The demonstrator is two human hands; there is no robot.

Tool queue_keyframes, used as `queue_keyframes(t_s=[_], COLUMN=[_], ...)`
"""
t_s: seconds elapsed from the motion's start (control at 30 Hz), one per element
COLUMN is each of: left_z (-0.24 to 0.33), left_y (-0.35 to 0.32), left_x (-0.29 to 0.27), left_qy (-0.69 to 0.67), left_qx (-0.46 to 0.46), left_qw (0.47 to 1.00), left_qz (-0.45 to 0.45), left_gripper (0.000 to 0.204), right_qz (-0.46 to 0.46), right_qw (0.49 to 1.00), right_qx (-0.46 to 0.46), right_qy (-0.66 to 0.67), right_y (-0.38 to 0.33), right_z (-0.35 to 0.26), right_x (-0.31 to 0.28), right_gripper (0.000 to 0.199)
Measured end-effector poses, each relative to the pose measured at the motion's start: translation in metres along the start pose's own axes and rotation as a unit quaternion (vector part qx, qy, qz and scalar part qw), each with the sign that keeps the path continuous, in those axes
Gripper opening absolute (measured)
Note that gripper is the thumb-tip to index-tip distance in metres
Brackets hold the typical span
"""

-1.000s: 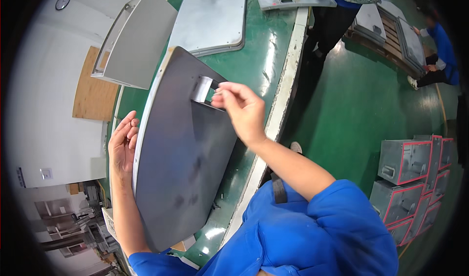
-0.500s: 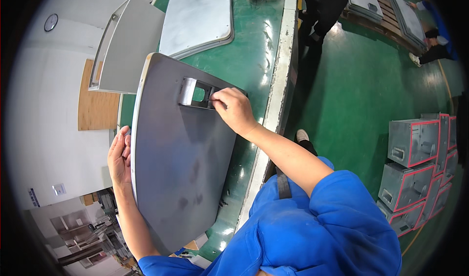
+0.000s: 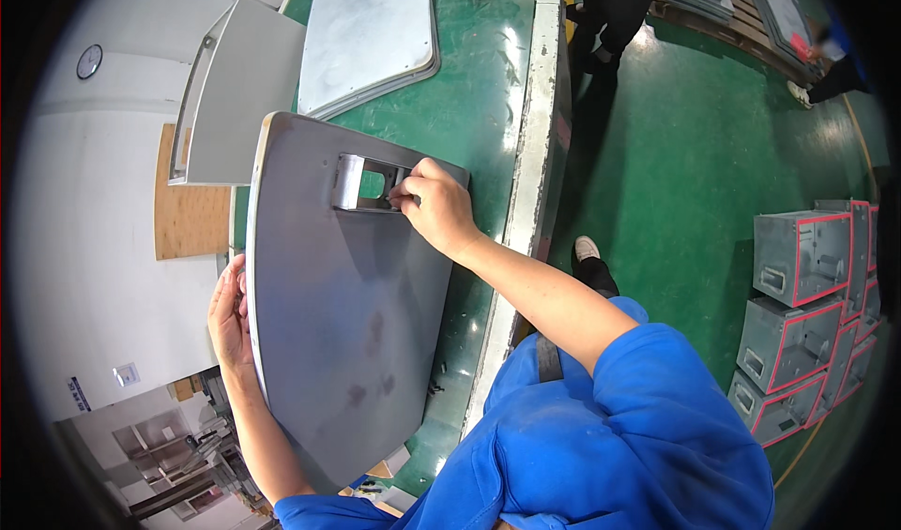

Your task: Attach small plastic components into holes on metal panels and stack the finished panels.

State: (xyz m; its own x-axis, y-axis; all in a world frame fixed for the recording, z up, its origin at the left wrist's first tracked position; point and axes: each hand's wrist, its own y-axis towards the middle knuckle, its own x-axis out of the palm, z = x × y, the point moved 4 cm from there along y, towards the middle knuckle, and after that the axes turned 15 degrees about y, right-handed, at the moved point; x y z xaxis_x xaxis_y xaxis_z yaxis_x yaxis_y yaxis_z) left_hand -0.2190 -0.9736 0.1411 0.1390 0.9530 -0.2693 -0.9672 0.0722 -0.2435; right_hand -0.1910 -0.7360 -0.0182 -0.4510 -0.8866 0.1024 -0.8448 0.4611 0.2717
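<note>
A large grey metal panel with rounded corners stands tilted on the green bench, dark smudges on its face. Near its upper end, a bright metal frame lines a rectangular cutout. My left hand grips the panel's left edge, its fingers partly hidden behind that edge. At the right end of the cutout is my right hand, thumb and fingertips pinched together inside the frame. Whatever is between those fingertips is too small or hidden to make out.
Flat grey panels lie stacked farther up the green bench. A light grey metal housing stands left of them. Grey boxes with red edging are piled on the floor at right. A person in dark trousers stands across the bench edge.
The whole view has shifted slightly, the panel appearing a little lower and to the left. My right hand stays at the cutout, its fingertips slightly farther in; my left stays on the edge.
</note>
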Motion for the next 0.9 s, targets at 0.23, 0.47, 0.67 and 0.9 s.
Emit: queue_keyframes(t_s=[0.23,0.47,0.67,0.9], left_z=[0.000,0.000,0.002,-0.001], left_y=[-0.002,-0.002,-0.001,-0.001], left_x=[0.001,-0.003,0.005,-0.006], left_qy=[0.008,-0.001,-0.026,-0.017], left_qx=[-0.002,-0.003,-0.022,-0.009], left_qw=[1.000,1.000,0.999,1.000], left_qz=[0.011,-0.007,0.027,-0.008], left_gripper=[0.026,0.028,0.035,0.036], right_qz=[-0.026,-0.056,-0.080,-0.067], right_qw=[0.992,0.985,0.982,0.995], right_qx=[0.121,0.155,0.173,0.068], right_qy=[-0.040,0.056,-0.012,-0.028], right_y=[0.002,0.001,0.006,0.006], right_z=[0.004,0.009,0.008,0.004], right_x=[0.004,0.003,0.000,0.000], right_gripper=[0.012,0.012,0.011,0.008])
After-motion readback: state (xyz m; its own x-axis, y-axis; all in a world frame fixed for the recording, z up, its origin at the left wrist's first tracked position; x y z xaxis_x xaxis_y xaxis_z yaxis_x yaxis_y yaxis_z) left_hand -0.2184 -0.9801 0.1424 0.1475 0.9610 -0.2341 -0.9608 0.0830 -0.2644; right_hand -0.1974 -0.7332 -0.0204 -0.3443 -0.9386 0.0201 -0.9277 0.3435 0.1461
